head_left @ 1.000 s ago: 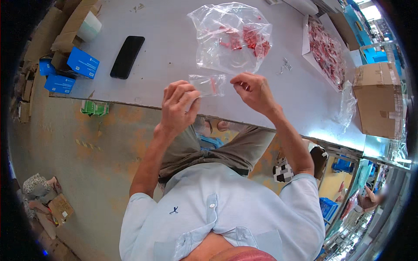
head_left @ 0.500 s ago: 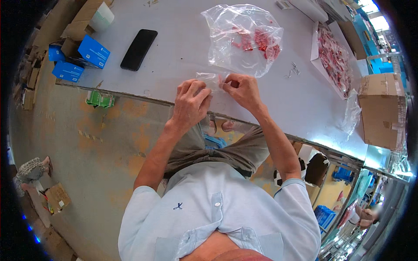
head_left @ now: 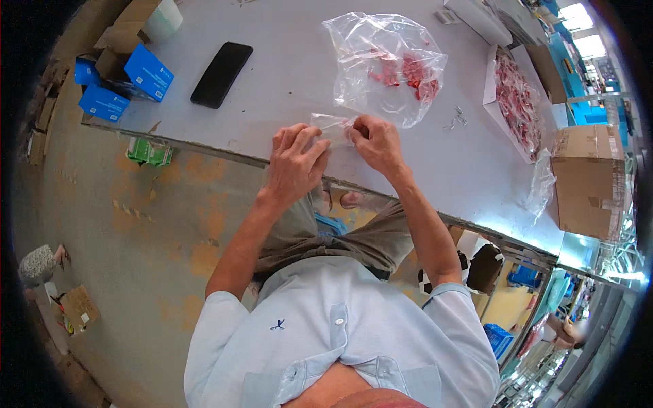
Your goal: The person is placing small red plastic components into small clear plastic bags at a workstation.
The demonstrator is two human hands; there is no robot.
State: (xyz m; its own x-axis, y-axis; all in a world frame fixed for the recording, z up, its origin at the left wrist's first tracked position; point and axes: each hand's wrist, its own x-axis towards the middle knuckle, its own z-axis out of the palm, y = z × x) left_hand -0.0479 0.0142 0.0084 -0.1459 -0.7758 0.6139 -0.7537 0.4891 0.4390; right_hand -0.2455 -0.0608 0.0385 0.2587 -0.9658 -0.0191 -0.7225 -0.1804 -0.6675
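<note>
A small clear plastic bag (head_left: 329,122) stretches between my two hands at the table's near edge. My left hand (head_left: 297,158) has its fingers curled over the bag's left end. My right hand (head_left: 376,144) pinches the right end, where a hint of red shows; its fingertips partly hide whatever is there. Just beyond lies a large clear plastic bag (head_left: 354,41) containing small red pieces (head_left: 411,70). To the right of it, several small metal pins or screws (head_left: 457,118) are scattered on the tabletop.
On the white table (head_left: 272,54) a black phone (head_left: 222,75) lies at left, near blue cartons (head_left: 148,73). A white box of bagged red parts (head_left: 515,98), a crumpled clear bag (head_left: 542,185) and a cardboard box (head_left: 589,182) stand at right. Another person's leg shows at far left.
My right hand's fingers have drawn closer together on the bag's right end. My left hand stays nearly in place. The whole view has shifted slightly.
</note>
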